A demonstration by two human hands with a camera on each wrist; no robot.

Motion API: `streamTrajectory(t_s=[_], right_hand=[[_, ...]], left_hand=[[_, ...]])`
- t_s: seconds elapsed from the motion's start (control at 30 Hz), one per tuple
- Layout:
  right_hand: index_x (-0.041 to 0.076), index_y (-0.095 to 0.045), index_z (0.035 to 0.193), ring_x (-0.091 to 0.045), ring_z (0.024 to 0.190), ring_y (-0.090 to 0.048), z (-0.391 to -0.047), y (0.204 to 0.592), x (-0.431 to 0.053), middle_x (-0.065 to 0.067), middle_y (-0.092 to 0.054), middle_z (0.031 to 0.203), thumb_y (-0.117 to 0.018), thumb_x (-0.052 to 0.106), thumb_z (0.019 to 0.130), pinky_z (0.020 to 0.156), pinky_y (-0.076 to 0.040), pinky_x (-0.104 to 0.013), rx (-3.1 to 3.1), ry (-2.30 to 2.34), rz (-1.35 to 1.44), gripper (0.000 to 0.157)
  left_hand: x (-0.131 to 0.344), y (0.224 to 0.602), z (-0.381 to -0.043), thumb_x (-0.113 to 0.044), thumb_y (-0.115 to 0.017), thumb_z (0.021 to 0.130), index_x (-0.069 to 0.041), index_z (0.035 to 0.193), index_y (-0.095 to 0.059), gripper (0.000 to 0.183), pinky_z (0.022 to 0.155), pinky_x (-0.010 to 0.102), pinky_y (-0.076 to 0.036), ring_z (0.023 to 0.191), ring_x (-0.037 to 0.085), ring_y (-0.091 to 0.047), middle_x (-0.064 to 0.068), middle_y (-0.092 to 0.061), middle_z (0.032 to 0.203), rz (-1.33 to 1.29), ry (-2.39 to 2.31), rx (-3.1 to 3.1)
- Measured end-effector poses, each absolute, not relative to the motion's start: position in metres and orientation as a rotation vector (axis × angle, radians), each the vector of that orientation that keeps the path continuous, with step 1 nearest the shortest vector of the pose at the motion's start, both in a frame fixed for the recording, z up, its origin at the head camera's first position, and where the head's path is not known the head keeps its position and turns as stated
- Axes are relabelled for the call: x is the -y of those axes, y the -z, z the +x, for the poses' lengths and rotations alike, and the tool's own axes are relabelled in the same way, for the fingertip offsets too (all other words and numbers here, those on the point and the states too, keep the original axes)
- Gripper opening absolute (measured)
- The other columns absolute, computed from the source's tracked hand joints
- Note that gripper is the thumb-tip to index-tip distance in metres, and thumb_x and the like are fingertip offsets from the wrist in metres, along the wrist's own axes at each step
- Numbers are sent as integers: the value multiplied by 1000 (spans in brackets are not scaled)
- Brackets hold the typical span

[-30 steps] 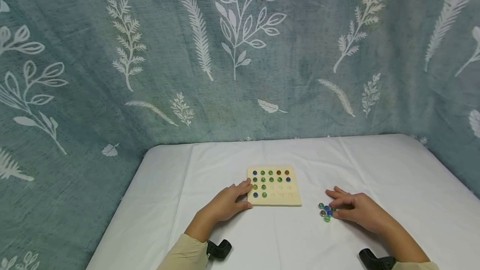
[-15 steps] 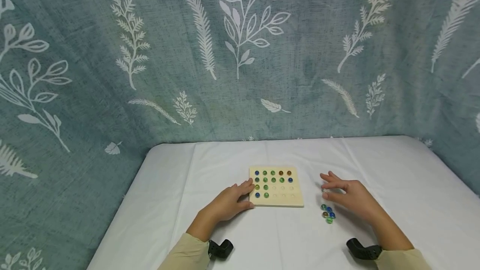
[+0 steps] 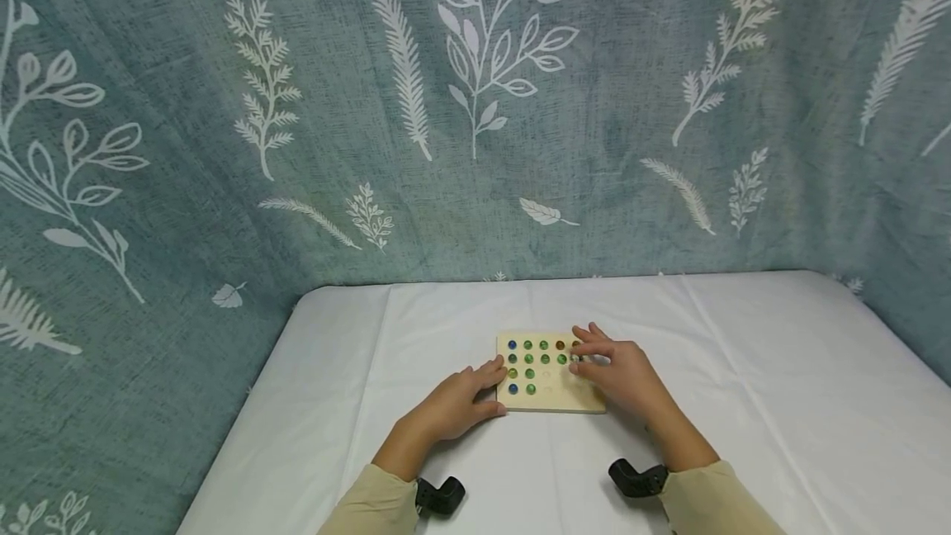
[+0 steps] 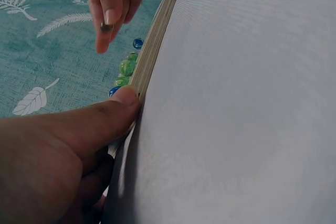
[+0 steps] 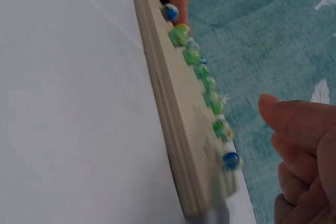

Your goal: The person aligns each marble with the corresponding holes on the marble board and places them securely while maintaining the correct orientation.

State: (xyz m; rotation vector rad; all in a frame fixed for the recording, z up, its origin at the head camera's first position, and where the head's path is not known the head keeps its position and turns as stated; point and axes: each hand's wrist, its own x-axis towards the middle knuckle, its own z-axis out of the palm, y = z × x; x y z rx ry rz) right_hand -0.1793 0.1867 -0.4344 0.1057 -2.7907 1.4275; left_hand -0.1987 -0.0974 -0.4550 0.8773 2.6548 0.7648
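Observation:
A pale wooden board (image 3: pixel 568 399) with round hollows lies on the white cloth, its left columns and far rows filled with glass marbles (image 3: pixel 529 359). At its near left corner, my left hand (image 3: pixel 453 405) steadies it, fingers laid over the left edge and thumb (image 4: pixel 126 98) against the near edge. Above the board's right part, my right hand (image 3: pixel 624 370) pinches a small dark marble (image 4: pixel 106 26) between thumb and finger, the other fingers spread. This hand covers part of the right columns in the head view.
White cloth (image 3: pixel 416 320) covers the table. A green leaf-patterned curtain (image 3: pixel 327 106) hangs behind it. Black wrist cameras (image 3: pixel 441 496) sit under both wrists. My right forearm hides the spot where the loose marbles lay.
My right hand has lifted a marble from the loose pile on the right and carried it left to the board. The left hand stays at the board's left edge.

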Motion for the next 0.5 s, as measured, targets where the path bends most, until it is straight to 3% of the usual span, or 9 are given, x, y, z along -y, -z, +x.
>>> streamTrajectory(t_s=[0.5], right_hand=[[8,-76,108,-35,148,-25,-187,442,-153,-10,-48,149,-75,18,87,118,-24,-61,2902,-1213,167,23]], left_hand=[[97,456,-200,-43,-63,94,-24,151,-42,64,120,51,-28,146,35,-30,-10,-27,161,867,-743,-2654]])
